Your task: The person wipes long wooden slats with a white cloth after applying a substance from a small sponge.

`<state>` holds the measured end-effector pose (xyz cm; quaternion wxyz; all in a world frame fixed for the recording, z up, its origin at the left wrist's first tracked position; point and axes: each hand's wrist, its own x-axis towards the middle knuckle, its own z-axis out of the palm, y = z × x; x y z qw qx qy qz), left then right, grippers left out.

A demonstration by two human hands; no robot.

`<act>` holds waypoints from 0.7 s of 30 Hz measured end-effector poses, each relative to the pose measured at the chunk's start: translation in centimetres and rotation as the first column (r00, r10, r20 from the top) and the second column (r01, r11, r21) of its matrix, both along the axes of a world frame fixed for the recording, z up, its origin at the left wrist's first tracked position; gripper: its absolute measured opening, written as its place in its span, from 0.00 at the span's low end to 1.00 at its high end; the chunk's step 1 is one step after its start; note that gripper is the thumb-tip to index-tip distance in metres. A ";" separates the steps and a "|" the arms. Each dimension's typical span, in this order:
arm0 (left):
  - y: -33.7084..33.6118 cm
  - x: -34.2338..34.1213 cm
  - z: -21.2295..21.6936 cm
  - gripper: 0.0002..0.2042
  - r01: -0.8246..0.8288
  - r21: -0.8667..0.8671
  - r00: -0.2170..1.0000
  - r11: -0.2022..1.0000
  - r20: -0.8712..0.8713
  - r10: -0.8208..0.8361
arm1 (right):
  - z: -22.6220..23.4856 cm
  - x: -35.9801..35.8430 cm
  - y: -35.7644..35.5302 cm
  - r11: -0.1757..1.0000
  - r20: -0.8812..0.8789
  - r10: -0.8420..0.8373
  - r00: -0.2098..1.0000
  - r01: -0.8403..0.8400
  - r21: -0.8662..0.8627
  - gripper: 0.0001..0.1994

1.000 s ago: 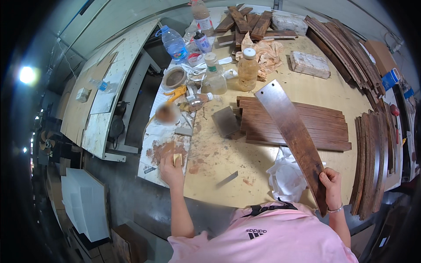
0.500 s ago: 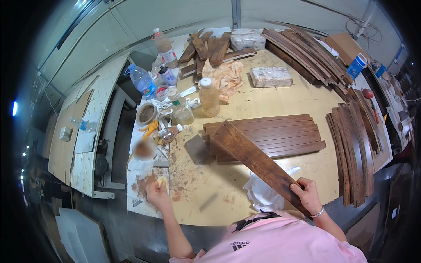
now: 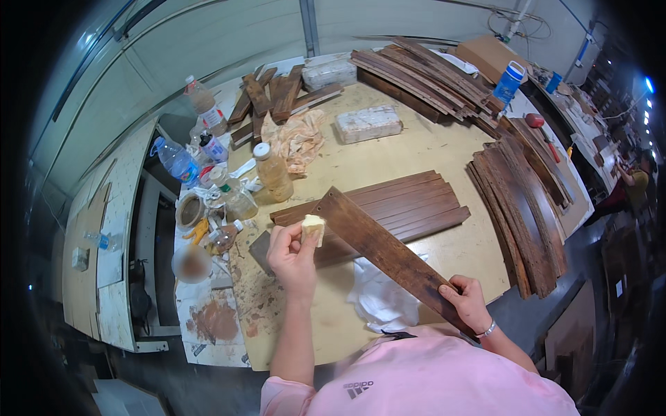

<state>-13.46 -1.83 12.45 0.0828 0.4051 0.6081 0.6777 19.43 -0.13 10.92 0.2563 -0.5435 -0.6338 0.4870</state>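
Note:
My right hand (image 3: pixel 466 303) grips the near end of a dark brown wooden plank (image 3: pixel 378 251), which slants up and left over the table. Pinched in my left hand (image 3: pixel 292 258) is a small pale yellow sponge (image 3: pixel 313 229), close beside the plank's far end; whether the two touch I cannot tell. Beneath the plank lies a row of brown boards (image 3: pixel 395 208) side by side. A crumpled white cloth (image 3: pixel 380 295) sits under the plank's near part. Left of the boards, a grey flat piece (image 3: pixel 260 251) is partly hidden by my left hand.
Bottles, including an amber one (image 3: pixel 273 173), crowd the table's left side near a round bowl (image 3: pixel 189 211). A wrapped block (image 3: pixel 368 125) lies at the back. Stacked planks (image 3: pixel 517 215) line the right edge, more (image 3: pixel 423 80) the back. A person (image 3: pixel 635 182) is far right.
My left hand has moved from the stained left edge of the table up and right to the plank's far end, carrying the sponge. The right hand still holds the plank; the view has shifted.

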 end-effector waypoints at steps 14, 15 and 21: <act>3.6 1.1 0.0 0.07 0.034 0.022 0.999 0.999 0.021 -0.034 | 0.1 1.7 -0.8 0.998 0.004 -0.060 0.998 0.060 0.020 0.15; 3.7 1.2 0.0 0.07 0.026 0.008 1.000 1.000 0.017 -0.026 | 0.1 1.7 -0.8 0.998 -0.003 -0.065 0.998 0.065 0.018 0.15; 2.6 4.6 -0.8 0.07 0.014 -0.127 0.971 0.992 -0.236 -0.043 | -0.3 2.4 -0.7 0.995 0.016 -0.098 0.995 0.098 0.033 0.16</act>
